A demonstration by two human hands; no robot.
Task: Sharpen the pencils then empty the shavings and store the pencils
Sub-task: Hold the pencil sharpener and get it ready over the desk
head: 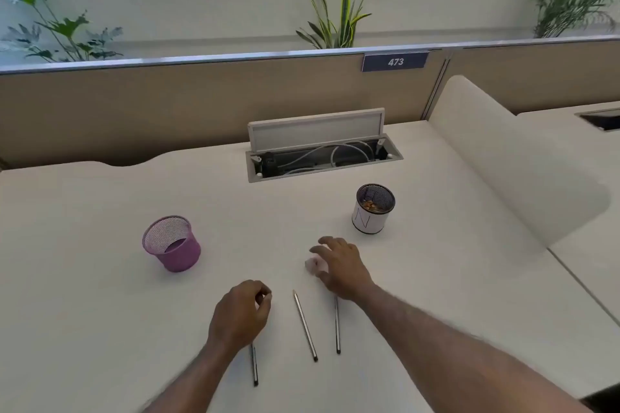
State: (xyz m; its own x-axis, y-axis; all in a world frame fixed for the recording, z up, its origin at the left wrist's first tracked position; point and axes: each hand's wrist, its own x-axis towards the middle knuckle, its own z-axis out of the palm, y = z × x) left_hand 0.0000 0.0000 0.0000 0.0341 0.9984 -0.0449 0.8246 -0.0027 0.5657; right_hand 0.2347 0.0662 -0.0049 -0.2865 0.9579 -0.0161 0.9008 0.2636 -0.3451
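Three dark pencils lie on the white desk near its front. My left hand (240, 313) is curled over the top of the left pencil (254, 365), fingers closed around it. The middle pencil (305, 325) lies free with its sharpened tip pointing away. The right pencil (337, 329) has its far end hidden under my right hand (339, 266). That hand hovers with fingers spread over a small pale pink sharpener (313, 265), blurred; I cannot tell whether it touches it. A pink mesh cup (172, 245) stands at the left, empty. A white-wrapped cup (373, 209) at the right holds shavings.
An open cable hatch (322, 157) with its lid raised sits in the desk behind the cups. A beige partition (201, 104) closes the far edge. A curved white divider (503, 171) borders the right side. Plants stand beyond the partition.
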